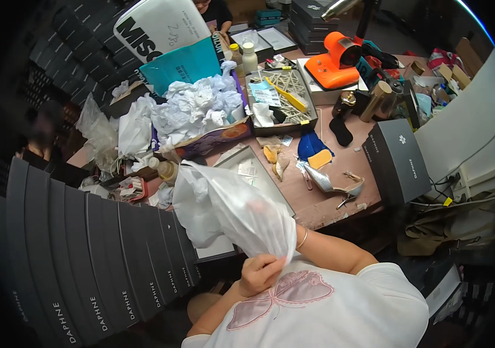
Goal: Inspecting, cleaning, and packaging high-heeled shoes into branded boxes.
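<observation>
A thin white bag (224,194) hangs in front of me, its far end spread over an open shoebox. My left hand (261,272) is closed on the bag's gathered near edge, close to my chest. My right forearm (334,250), with a bangle at the wrist, runs into the bag's mouth. The right hand shows only as a faint pinkish patch through the fabric, so its fingers are hidden. Beneath the bag lies the open grey shoebox (262,174), with a small label inside. A silver high-heeled shoe (331,184) rests on its side on the table to the right.
Grey shoeboxes (99,249) stack up at left; another shoebox (397,159) stands at right. Crumpled white paper (198,104) fills a purple box. Beyond are a tray of sticks (285,95), an orange device (334,62), bottles and blue cloth (312,145). Another person (215,14) is at the far side.
</observation>
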{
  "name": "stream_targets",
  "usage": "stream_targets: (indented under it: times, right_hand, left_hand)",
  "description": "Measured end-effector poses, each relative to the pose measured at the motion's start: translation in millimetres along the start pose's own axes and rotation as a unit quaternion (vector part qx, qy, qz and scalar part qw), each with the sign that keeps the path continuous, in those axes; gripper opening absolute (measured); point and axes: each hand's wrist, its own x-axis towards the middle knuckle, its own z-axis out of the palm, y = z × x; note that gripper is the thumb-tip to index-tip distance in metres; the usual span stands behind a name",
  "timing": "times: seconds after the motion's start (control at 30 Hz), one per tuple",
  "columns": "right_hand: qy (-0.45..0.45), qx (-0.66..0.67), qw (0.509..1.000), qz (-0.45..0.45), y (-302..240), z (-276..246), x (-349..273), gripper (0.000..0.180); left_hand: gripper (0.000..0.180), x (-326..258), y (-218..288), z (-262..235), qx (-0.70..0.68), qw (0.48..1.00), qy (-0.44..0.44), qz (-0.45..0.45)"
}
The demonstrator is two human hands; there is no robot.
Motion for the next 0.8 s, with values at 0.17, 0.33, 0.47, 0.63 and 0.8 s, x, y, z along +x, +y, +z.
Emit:
stream_targets:
  times: [0.17,0.33,0.47,0.63,0.8]
  right_hand:
    - [-0.015,-0.452,0.889,-0.077,22,-47,20,0.048]
    - [-0.068,-0.621,0.775,-0.095,-3,33,-9,0.048]
    - [-0.238,-0.883,0.404,-0.021,-56,122,-6,0.05]
    - [0.058,-0.394,0.915,0.06,-46,7,-57,0.045]
    - [0.252,-0.08,0.964,-0.008,-69,3,-53,0.054]
  left_hand:
    - [0.059,8,-2,-16,0.006,0.989,-0.072,-0.126]
    - [0.068,-33,-51,5,-0.617,0.499,0.324,-0.515]
    - [0.057,-51,-75,-10,-0.535,0.563,0.473,-0.415]
    - [0.046,-33,-72,-18,-0.171,0.776,0.453,-0.405]
    - [0.1,5,-51,63,-0.013,0.966,-0.02,-0.256]
